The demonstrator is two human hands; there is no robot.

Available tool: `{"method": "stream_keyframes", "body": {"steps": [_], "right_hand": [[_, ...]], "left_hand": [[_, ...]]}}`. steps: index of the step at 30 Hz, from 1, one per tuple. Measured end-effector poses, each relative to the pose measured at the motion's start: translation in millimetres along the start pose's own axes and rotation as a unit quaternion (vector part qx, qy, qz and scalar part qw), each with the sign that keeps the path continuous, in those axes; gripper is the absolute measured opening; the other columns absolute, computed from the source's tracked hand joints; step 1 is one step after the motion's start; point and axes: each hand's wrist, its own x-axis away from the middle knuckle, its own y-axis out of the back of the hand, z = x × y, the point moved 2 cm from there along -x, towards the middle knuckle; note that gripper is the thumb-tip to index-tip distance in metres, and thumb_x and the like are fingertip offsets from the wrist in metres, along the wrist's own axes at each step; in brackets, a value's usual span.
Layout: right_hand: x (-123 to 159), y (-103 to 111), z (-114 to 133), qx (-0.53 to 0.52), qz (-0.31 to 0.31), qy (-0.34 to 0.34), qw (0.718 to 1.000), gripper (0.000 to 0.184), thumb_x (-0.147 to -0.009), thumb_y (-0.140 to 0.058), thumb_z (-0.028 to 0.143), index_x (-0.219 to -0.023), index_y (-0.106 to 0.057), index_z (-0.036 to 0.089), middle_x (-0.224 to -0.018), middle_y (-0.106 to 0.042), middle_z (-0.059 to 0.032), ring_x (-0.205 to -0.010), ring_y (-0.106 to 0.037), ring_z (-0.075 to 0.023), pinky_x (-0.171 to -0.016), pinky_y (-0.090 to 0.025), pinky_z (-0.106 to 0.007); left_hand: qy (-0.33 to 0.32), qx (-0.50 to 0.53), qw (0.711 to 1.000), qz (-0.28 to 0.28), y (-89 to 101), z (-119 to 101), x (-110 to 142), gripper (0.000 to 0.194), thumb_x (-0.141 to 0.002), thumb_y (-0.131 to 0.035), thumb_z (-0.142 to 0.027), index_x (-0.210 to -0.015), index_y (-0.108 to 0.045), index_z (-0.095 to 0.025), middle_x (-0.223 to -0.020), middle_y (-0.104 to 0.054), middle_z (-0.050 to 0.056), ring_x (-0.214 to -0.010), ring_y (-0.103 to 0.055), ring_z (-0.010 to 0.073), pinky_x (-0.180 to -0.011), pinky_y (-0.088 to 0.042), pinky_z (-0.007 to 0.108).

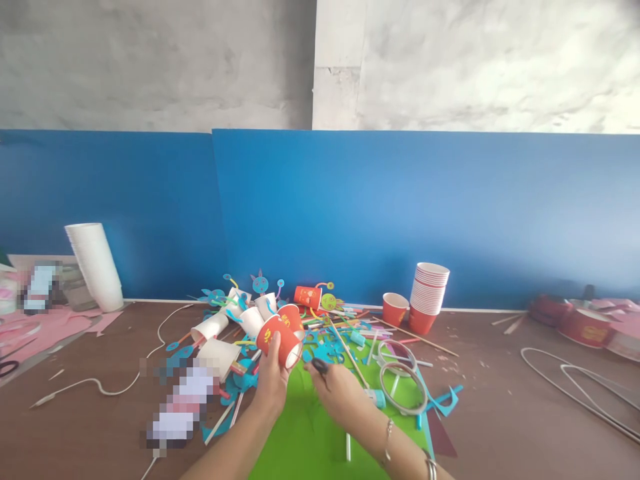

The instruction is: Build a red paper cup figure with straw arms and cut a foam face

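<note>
My left hand (273, 380) is closed around a red paper cup (280, 340) with yellow print, tilted so that its pale open end faces right and down. My right hand (327, 383) grips a tool with a black handle (320, 365), close to the cup's open end. The tool's thin tip is too small to make out, and I cannot tell whether it touches the cup. Beneath both hands lies green paper (310, 433). Just behind the held cup is another red cup (293, 319). White paper cups (217, 357) with blue paper pieces lie to the left.
Straws, sticks and blue paper scraps (325, 348) litter the green paper. Tape rolls (403, 389) lie to the right. Beyond them stand stacked red cups (430, 297) and a single red cup (395, 309). A tall white cup stack (95, 267) leans at far left. A blue partition (400, 200) borders the table.
</note>
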Motion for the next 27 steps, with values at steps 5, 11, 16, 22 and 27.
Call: {"method": "stream_keyframes", "body": {"steps": [5,11,16,22,27], "right_hand": [[-4.3,-3.0,-7.6,-0.300,0.212,-0.121,0.922,0.044,-0.099,-0.023,0.042,-0.108,-0.059,0.018,-0.048,-0.033,0.0107,-0.035,-0.021,-0.0072,-0.040,-0.027,-0.018],[-8.4,-0.4,-11.3,-0.043,0.032,-0.029,0.998,0.033,-0.097,-0.033,0.030,-0.096,-0.064,0.019,-0.056,-0.049,0.0013,-0.044,-0.042,-0.0116,-0.048,-0.030,-0.023],[-11.0,2.6,-11.3,0.137,-0.061,0.020,0.988,0.027,-0.093,-0.040,0.020,-0.101,-0.066,0.021,-0.069,-0.063,-0.0056,-0.056,-0.055,-0.0179,-0.053,-0.031,-0.027],[-21.6,4.3,-29.0,-0.450,0.256,-0.206,0.830,0.039,-0.099,-0.027,0.041,-0.102,-0.061,0.022,-0.044,-0.030,0.0110,-0.034,-0.016,-0.0065,-0.038,-0.020,-0.017],[-27.2,3.8,-35.3,-0.275,0.132,-0.124,0.944,0.040,-0.098,-0.033,0.045,-0.101,-0.064,0.020,-0.044,-0.042,0.0070,-0.034,-0.031,-0.0083,-0.040,-0.027,-0.020]], "left_hand": [[-0.034,-0.019,0.999,0.008,-1.3,0.7,-2.7,0.040,-0.082,-0.071,-0.030,-0.119,-0.059,-0.021,-0.117,-0.067,0.009,-0.107,-0.064,0.0236,-0.078,-0.056,0.025],[-0.029,-0.044,0.998,0.022,-6.4,1.6,-6.2,0.050,-0.077,-0.075,-0.025,-0.123,-0.057,-0.020,-0.115,-0.068,0.012,-0.109,-0.064,0.0280,-0.079,-0.057,0.029],[-0.006,-0.056,0.998,0.025,-15.0,6.8,-13.4,0.051,-0.078,-0.073,-0.031,-0.124,-0.055,-0.019,-0.114,-0.068,0.012,-0.103,-0.066,0.0290,-0.076,-0.058,0.032],[0.003,-0.054,0.998,0.031,-20.0,16.1,-21.8,0.039,-0.078,-0.073,-0.030,-0.113,-0.059,-0.020,-0.097,-0.071,0.007,-0.089,-0.069,0.0238,-0.073,-0.056,0.028],[0.018,-0.042,0.998,0.044,-15.1,18.7,-25.3,0.036,-0.074,-0.076,-0.026,-0.107,-0.062,-0.021,-0.096,-0.072,0.007,-0.092,-0.068,0.0258,-0.076,-0.056,0.030]]}}
